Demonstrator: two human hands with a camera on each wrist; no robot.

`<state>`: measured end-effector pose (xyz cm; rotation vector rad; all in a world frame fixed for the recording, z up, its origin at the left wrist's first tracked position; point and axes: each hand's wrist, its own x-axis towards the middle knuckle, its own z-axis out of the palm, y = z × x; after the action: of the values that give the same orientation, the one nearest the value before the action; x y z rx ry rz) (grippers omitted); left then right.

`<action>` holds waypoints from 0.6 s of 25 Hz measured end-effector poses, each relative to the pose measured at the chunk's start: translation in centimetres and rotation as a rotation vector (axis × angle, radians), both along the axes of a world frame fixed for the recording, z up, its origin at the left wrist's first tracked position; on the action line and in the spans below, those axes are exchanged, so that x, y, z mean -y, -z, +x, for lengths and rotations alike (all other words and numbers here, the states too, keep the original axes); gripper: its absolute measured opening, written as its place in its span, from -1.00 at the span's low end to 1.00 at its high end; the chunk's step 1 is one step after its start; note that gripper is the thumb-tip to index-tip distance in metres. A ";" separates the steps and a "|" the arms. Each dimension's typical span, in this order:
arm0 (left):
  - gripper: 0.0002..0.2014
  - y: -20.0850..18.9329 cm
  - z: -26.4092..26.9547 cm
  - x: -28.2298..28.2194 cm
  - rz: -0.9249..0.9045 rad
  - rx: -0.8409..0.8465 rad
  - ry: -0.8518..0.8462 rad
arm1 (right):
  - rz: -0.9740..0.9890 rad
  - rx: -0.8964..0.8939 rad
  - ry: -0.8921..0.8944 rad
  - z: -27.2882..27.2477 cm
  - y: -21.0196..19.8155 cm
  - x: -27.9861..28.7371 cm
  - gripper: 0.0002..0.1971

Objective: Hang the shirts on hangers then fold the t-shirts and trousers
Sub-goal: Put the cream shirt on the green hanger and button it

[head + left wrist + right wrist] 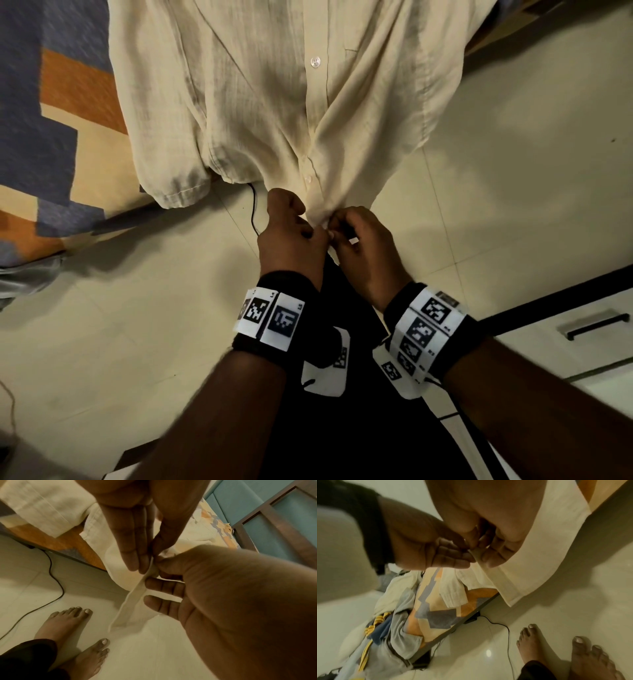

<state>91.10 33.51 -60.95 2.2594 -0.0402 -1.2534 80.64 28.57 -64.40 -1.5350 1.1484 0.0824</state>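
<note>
Both the left hand (291,233) and the right hand (363,240) pinched the front placket near the hem of the cream shirt (274,96), which hung from twelve o'clock off the bed's edge (113,222), with bare tiled floor (513,171) at three o'clock.

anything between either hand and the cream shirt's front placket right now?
Nothing visible. The left hand and right hand both already pinch the cream shirt at the lower placket, fingertips directly on the cloth, with no other garment between them.
</note>
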 end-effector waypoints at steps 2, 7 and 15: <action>-0.65 0.3 -0.2 -0.1 0.003 0.007 0.019 | -0.044 -0.017 -0.046 -0.7 0.2 -0.5 -0.94; -0.64 1.0 0.6 -0.9 -0.144 -0.010 0.168 | -0.013 0.067 -0.030 -1.1 0.3 0.6 -0.91; -0.63 1.1 2.9 -0.5 -0.315 -0.139 0.354 | 0.964 0.065 0.242 -0.5 -0.5 4.7 -0.86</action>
<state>94.02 34.05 -62.03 1.9407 -0.5679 -1.4635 80.09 23.92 -63.86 -0.5403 1.0035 0.3622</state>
